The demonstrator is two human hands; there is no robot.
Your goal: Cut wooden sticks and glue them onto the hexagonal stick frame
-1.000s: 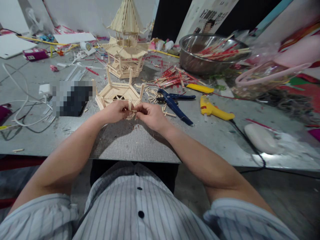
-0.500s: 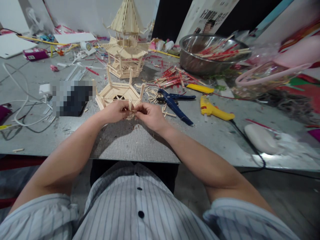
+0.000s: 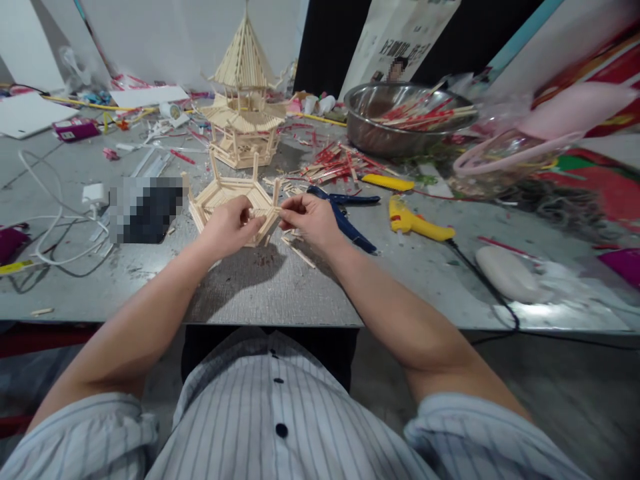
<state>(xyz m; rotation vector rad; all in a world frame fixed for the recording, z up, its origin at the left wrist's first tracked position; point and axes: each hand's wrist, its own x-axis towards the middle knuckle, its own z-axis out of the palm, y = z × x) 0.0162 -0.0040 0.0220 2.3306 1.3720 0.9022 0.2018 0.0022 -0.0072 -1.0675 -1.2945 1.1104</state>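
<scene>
A six-sided frame of pale wooden sticks [image 3: 225,190] with short upright posts rests on the table in front of me. My left hand [image 3: 233,227] is over its near side, fingers curled and thumb pointing right; what its fingertips hold, if anything, is hidden. At the frame's right corner, my right hand [image 3: 310,220] pinches a small pale stick [image 3: 284,210] between thumb and fingers. Behind the frame stands a tiered stick pagoda [image 3: 245,100] with a pointed roof.
Right of my hands lie blue cutters [image 3: 350,227], a yellow glue gun [image 3: 420,220] with a black cord and a yellow knife [image 3: 387,182]. A metal bowl [image 3: 400,137] holds red-ended sticks. At left are a phone [image 3: 147,210] and white cables [image 3: 55,213].
My right hand has moved right, away from my left hand, to the frame's right corner. My left hand has shifted slightly left. The camera view has turned a little.
</scene>
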